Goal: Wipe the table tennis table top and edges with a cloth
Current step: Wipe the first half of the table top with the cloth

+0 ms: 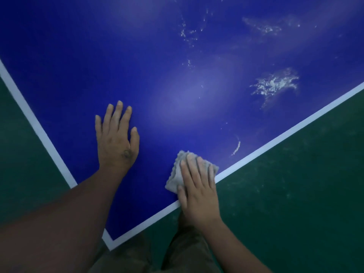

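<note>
Two hands lie on the blue table top (pixel 137 56), both beyond its near corner (pixel 110 243), where the two white edge lines meet. The left hand (pixel 116 138) is flat on the blue surface, straight up from the corner, with the fingers stretched out and a little apart; it holds nothing. The right hand (pixel 199 190) is up and to the right of the corner, beside the right white edge line (pixel 275 138). Its fingers are straight and close together, and they press down on a grey cloth (pixel 175 174); they are not curled around it. The cloth is folded or bunched into a small pad. It lies on the blue surface, and its right end touches the white line. The heel of this hand reaches over the line and past the table edge.

Several white smears (pixel 273 85) are on the surface far from the corner, up and to the right, and one short white streak (pixel 236 147) lies nearer, just inside the right line. More small white specks (pixel 185 32) are further up. A green floor (pixel 295 194) shows on both sides of the corner, and the person's dark trousers (pixel 128 259) show below it.
</note>
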`<state>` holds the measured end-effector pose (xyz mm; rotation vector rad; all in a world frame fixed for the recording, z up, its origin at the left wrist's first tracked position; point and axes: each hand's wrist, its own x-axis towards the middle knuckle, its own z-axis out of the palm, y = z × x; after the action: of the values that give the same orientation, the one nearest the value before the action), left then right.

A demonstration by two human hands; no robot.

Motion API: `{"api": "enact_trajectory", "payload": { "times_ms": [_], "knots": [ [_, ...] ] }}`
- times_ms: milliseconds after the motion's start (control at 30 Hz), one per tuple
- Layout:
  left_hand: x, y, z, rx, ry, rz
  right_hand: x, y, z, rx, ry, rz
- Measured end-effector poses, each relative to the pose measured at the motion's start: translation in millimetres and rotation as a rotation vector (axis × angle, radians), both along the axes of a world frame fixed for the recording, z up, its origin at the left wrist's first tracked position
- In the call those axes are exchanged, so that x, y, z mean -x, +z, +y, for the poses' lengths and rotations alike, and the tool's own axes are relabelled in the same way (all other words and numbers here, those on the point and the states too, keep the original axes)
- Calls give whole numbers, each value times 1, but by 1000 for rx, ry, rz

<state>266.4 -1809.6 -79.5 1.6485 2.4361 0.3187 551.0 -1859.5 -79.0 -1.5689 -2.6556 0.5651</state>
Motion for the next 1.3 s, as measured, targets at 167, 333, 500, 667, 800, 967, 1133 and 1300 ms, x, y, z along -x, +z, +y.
{"api": "enact_trajectory", "payload": {
  "times_ms": [167, 333, 500, 667, 800, 967, 1133, 1300],
  "knots": [
    [-50, 4, 47, 46, 385, 22, -54, -8, 61, -69, 120, -15],
    [-66, -9, 67, 77, 511, 98, -68, -13, 172, -114, -201, -41],
    [-67, -9, 66, 42, 513, 115, -64, -10, 144, -91, -15, -49],
    [-66, -12, 67, 28, 519, 119, -57, -10, 101, 1, 370, 65],
    [-66, -12, 68, 20, 521, 103, -30, -17, 148, -32, 582, 134],
    [-66, -13, 68, 35, 523, 102, 1, -16, 223, -143, 67, 127],
    [-65, -14, 67, 46, 527, 96, 21, -10, 193, -113, -222, 99],
    [-64, -18, 66, 39, 521, 89, 26, -9, 118, -42, 94, 91]
  ]
}}
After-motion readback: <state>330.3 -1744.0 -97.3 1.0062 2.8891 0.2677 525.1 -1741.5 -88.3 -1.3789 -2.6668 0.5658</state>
